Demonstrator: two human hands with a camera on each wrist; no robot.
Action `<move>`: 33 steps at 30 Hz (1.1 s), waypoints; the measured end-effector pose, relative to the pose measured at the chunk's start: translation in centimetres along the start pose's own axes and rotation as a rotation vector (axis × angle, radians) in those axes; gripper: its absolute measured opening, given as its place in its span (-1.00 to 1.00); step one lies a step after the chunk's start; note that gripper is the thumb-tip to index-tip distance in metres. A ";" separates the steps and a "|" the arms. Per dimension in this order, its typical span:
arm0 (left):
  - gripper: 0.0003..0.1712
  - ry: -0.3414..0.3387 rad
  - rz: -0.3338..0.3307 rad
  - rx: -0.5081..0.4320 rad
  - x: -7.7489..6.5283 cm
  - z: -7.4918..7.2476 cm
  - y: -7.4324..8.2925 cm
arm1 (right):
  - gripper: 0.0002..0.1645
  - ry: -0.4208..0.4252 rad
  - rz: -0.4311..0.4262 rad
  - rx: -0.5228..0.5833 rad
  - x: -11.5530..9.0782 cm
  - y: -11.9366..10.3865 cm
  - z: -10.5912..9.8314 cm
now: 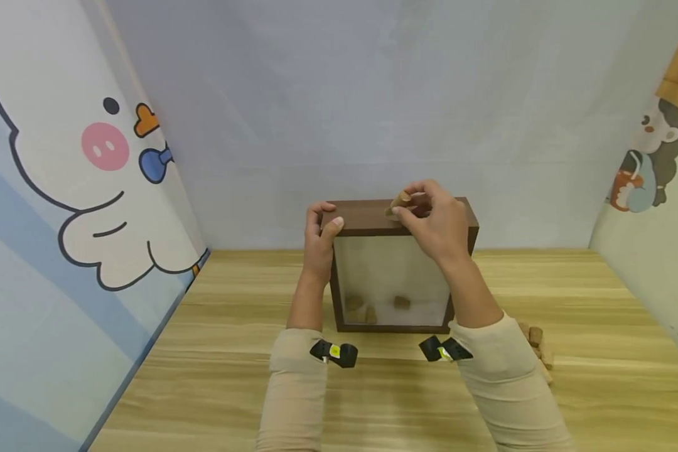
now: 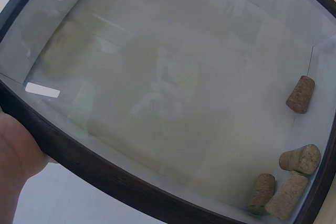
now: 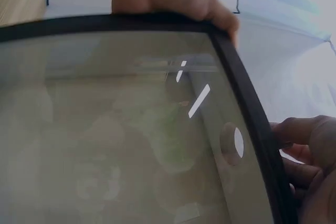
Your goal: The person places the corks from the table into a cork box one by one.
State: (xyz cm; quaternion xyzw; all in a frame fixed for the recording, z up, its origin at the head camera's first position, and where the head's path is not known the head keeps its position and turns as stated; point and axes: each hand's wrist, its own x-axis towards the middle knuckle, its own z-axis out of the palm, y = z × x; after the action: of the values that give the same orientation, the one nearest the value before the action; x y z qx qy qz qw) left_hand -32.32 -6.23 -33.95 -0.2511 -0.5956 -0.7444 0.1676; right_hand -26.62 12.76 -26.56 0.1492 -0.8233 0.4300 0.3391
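Note:
A dark-brown wooden frame box (image 1: 361, 211) with a clear front stands upright on the table. My left hand (image 1: 319, 243) grips its top left corner, thumb on the top face. With thumb and fingers, my right hand (image 1: 444, 221) pinches a tan cork (image 1: 400, 199), which tilts just over the box's top. A round hole (image 3: 231, 144) in the top shows through the pane in the right wrist view; the held cork cannot be made out there. Several corks (image 2: 301, 96) lie inside at the bottom, most of them toward the left end.
More loose corks (image 1: 535, 337) are piled on the wood-grain table (image 1: 215, 351), right of the box and partly behind my right sleeve. A pale grey backdrop (image 1: 373, 107) rises behind the box. Cartoon-printed panels (image 1: 45, 125) flank the table on both sides.

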 end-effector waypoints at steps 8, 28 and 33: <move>-0.62 -0.011 -0.010 -0.003 0.0 0.1 -0.1 | -0.57 -0.076 0.047 0.012 -0.6 -0.2 -1.1; -0.62 -0.007 -0.020 0.013 0.0 -0.2 0.0 | -0.65 -0.423 0.385 0.372 -13.0 9.1 -6.9; -0.62 -0.008 -0.014 -0.003 0.1 -0.1 -0.1 | -0.54 -0.571 0.525 0.338 -14.4 11.9 -7.4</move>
State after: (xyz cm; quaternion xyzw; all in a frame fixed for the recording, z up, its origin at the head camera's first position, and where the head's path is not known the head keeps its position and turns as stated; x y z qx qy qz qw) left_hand -32.40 -6.29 -33.99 -0.2500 -0.5971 -0.7453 0.1597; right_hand -19.38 25.06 -40.74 0.1010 -0.8121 0.5723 -0.0529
